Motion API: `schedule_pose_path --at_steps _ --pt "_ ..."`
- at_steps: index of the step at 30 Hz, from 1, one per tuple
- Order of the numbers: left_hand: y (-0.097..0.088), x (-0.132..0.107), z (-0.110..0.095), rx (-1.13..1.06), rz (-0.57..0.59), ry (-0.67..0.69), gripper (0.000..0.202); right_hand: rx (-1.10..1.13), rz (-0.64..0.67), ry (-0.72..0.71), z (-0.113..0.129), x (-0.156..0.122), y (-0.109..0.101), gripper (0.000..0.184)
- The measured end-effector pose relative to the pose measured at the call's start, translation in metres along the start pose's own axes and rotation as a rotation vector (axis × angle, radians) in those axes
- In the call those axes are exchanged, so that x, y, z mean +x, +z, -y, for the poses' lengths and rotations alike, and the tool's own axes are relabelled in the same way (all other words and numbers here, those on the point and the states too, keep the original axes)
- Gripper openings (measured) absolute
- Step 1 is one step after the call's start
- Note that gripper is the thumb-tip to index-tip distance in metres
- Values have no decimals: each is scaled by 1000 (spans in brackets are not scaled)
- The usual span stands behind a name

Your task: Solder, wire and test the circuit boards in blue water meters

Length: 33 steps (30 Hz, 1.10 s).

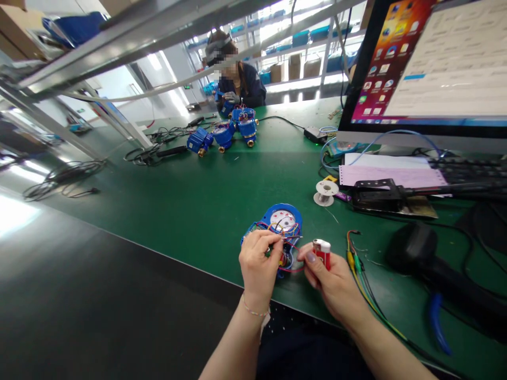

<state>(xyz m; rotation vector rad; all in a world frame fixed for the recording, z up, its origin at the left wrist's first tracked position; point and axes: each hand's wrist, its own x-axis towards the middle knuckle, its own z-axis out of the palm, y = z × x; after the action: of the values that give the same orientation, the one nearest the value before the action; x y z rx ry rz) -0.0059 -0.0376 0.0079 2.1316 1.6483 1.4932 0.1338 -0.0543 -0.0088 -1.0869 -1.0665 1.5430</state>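
An opened blue water meter point(283, 215) lies near the front edge of the bench, its round dial facing up and thin coloured wires spilling out. Over its left side, my left hand point(259, 258) is closed in a pinch on a thin wire that points to the right. My right hand point(330, 274), just right of the meter, is wrapped round a red lighter point(322, 253) with a white top. A red wire point(295, 270) runs from the meter toward the right fingertips; whether they touch it I cannot tell. My left hand hides part of the meter's housing.
A solder spool point(325, 193), a black soldering iron point(400, 191) and a barcode scanner point(420, 253) lie to the right, with clip leads point(356, 264) nearer. A monitor point(420, 68) stands behind. Several blue meters point(224, 134) sit across the green bench point(178, 206), before another person point(247, 79).
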Motion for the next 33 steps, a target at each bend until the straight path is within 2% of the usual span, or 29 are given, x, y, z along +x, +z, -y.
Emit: schedule_pose_path --at_steps 3,7,11,16,21,23,26,29,33 --pt "0 -1 1 -3 8 -2 6 -96 -145 -68 6 5 -2 38" --pt "0 -1 2 -12 15 -12 6 -308 -199 -179 12 20 -9 35" --pt "1 -2 1 -12 28 -35 5 -268 -183 -184 14 32 -14 35" --pt "0 -2 0 -18 34 -40 7 -207 -18 -147 18 38 -18 33" --pt "-1 -2 0 -13 32 -27 8 -232 35 -150 22 40 -18 32" --pt "-1 -1 0 -7 30 -27 8 -212 42 -158 25 38 -17 33" --pt "0 0 0 11 29 -23 7 -171 -42 -167 32 31 -14 35" --pt "0 0 -2 29 20 -6 7 -66 -58 -81 39 18 -8 45" --pt "1 -1 -2 46 12 -5 7 91 152 150 31 5 1 60"
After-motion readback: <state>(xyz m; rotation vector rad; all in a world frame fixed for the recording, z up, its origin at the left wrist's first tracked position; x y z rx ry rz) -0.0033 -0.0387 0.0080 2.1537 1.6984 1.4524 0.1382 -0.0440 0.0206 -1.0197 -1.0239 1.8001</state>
